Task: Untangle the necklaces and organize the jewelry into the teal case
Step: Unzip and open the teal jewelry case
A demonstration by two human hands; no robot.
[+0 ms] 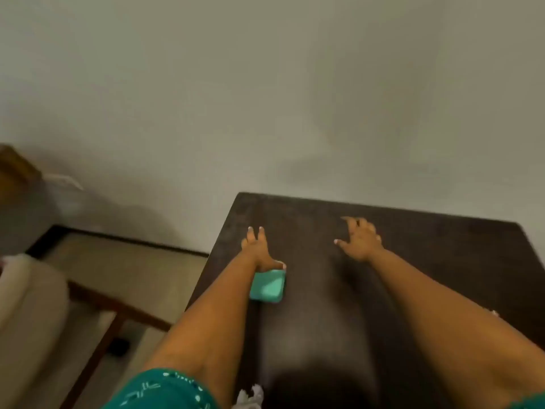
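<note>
While both arms stretch over the dark table (pixel 413 261), the teal case (pixel 267 286) lies closed near the table's left edge, just under the left hand (pixel 259 249), whose thumb touches its far end. That hand's fingers are spread straight, gripping nothing. The right hand (pixel 361 240), loosely curled and empty, sits well right of the case. The left hand looks better placed to take it. No jewelry is identifiable.

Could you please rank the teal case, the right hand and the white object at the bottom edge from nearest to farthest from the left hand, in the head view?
From the left hand:
1. Teal case, just under its wrist on the dark table.
2. Right hand, across to the right, fingers spread.
3. White object, blurred, at the bottom edge by the person's body.
</note>
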